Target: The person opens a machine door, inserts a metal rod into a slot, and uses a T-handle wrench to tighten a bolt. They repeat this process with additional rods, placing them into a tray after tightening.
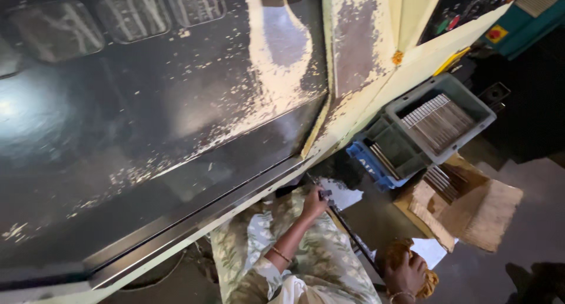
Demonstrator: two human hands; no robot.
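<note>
A long thin dark metal rod [352,233] runs diagonally below the machine's edge. My left hand [315,203] is closed around it near its upper end, a bangle on the wrist. My right hand [405,273] is at the bottom of the view, gripping an orange-yellow cloth [395,252] at the rod's lower end. Whether the cloth wraps the rod itself is hard to tell. My floral-patterned clothing [306,263] fills the space beneath both arms.
A big machine with a dark, paint-worn sliding door [153,115] and cream frame [359,98] fills the left. To the right stand a grey crate [471,107] of metal strips, a blue crate [368,161] and an open cardboard box [471,210]. A control panel with buttons [447,24] is at the top.
</note>
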